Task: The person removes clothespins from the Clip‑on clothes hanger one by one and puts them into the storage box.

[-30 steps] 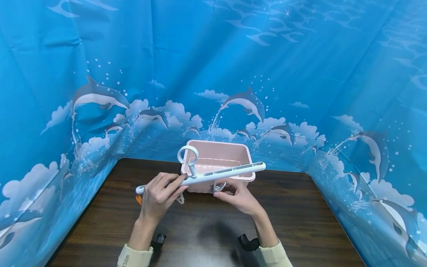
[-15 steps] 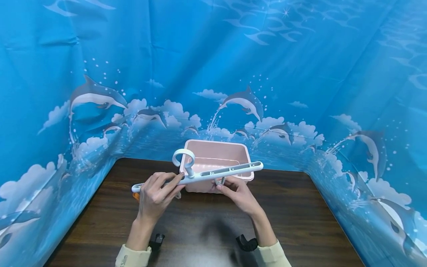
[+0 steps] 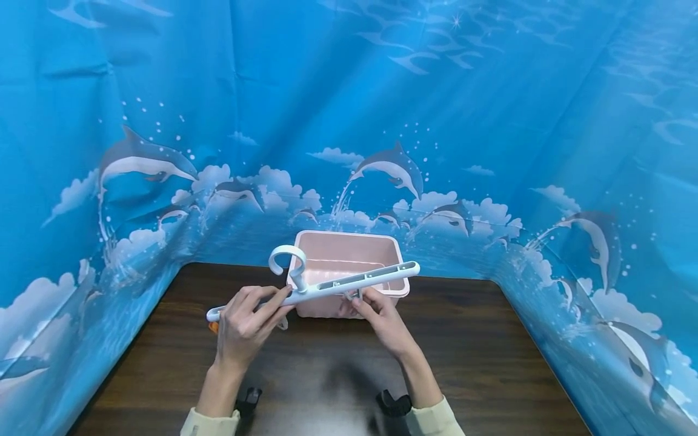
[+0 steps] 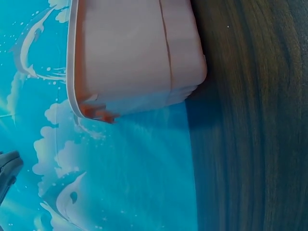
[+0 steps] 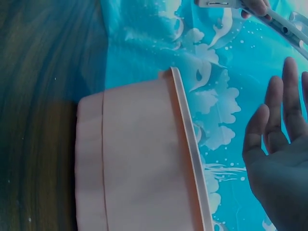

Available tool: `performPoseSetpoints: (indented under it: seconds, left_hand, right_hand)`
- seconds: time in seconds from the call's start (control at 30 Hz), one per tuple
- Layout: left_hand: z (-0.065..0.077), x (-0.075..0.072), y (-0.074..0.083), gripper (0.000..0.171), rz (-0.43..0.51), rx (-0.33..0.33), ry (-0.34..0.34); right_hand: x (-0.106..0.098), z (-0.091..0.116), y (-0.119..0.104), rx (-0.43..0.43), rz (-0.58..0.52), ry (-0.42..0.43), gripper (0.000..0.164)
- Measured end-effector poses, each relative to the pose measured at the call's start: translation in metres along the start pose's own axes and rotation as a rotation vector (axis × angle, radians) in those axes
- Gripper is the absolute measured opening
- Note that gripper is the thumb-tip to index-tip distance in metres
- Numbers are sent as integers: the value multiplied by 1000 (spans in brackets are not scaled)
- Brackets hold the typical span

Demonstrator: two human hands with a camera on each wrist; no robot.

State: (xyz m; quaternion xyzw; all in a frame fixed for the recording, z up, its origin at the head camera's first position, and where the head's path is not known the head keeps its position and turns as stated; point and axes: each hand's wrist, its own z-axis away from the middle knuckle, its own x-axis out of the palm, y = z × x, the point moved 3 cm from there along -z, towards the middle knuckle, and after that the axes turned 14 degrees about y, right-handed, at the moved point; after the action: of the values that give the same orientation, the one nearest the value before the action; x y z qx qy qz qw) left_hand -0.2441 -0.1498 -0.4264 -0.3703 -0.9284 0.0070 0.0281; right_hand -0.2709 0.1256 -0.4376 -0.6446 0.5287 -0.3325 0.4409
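A long white hanger bar (image 3: 354, 282) with slots and a round hook (image 3: 288, 251) is held up at a slant, its right end higher. Near its left part, my left hand (image 3: 243, 321) grips the bar between thumb and fingers. Below the bar's right half, my right hand (image 3: 388, 324) pinches a small pale clip (image 3: 352, 295), partly hidden by the fingers. An orange clip (image 3: 213, 327) shows under the bar's left end. Another pale clip (image 3: 283, 323) hangs beneath the left fingers. Part of the bar (image 5: 281, 25) also appears in the right wrist view.
Just behind the hanger stands a pink plastic bin (image 3: 345, 240) on the dark wooden table (image 3: 463, 351). In the left wrist view, something orange (image 4: 98, 113) shows by the bin's rim. A blue dolphin-print curtain (image 3: 349, 91) encloses the table's back and sides.
The hook has turned, its gap now showing at the left. Hanger and both hands have shifted slightly left in view, along with the scene. The pinched clip sits closer under the bar.
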Motion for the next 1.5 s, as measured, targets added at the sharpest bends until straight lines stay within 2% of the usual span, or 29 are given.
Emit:
performPoseSetpoints:
  seconds: [0.13,0.4,0.7,0.93,1.13,1.33,1.4,1.5]
  left_hand:
    - [1,1,1,39,9,-8,6]
    - [1,1,3,40,8,-6,-1]
    - [0,0,6,35,52,5,12]
    - [-7,0,10,34,38,63,58]
    - [-11,-1,13,34,9,75,81]
    - [-11,-4,11,37,-11,55,97]
    - [-11,-5,9,37,-17,46,96]
    - [-10,-5,8,37,-19,33,88]
  right_hand:
    - [3,0,0,-58,-64,17,32]
    - [8,-2,-2,-112,-156,-25,34]
    - [7,-1,-6,-113,-208,-54,36]
    - [7,-2,-14,-95,-271,-74,36]
    - [9,-4,-16,-81,-325,-61,36]
    - [3,-4,-14,-80,-355,-15,42]
    - [-1,-4,-12,-47,-352,30,40]
    - [-9,-6,-6,26,-321,142,30]
